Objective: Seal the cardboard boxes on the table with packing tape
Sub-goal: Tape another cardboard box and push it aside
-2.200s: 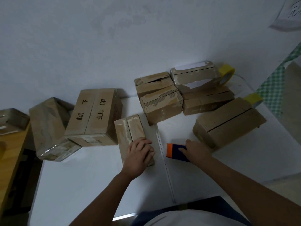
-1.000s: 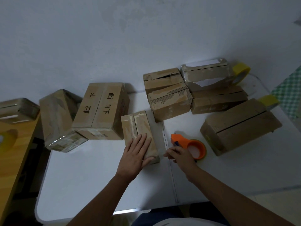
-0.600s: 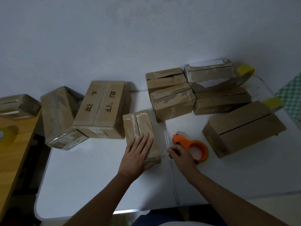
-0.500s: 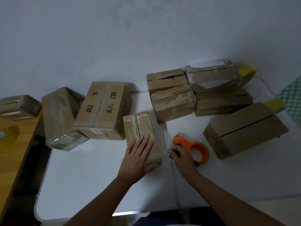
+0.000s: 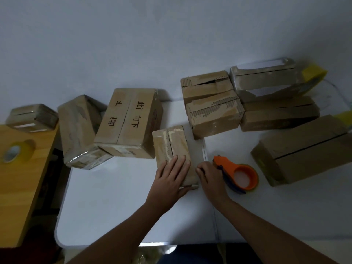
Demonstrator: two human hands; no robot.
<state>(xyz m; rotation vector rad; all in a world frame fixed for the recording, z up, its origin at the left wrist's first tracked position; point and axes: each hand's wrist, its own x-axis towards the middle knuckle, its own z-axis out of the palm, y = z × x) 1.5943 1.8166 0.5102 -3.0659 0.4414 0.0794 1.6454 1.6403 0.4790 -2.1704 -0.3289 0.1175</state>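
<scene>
Your left hand (image 5: pixel 169 180) presses flat on the small box (image 5: pixel 172 149); your right hand (image 5: pixel 211 180) grips the orange tape dispenser (image 5: pixel 238 174) just beside it on the worktop (image 5: pixel 114 206).

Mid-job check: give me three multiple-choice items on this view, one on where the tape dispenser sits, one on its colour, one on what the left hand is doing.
1. Where is the tape dispenser?
A. on the white table, right of the small box
B. on the wooden desk
C. on top of the lettered box

2. What colour is the dispenser's body?
A. green
B. orange
C. white

3. What is the left hand doing?
A. hanging idle off the table
B. gripping the dispenser
C. lying flat with straight fingers on the small box

Answers:
1 A: it sits on the white table, just right of the small box, with the right hand at its handle end.
2 B: the handle and ring are plainly orange.
3 C: the fingers are spread straight over the box's near end, on its top.
</scene>
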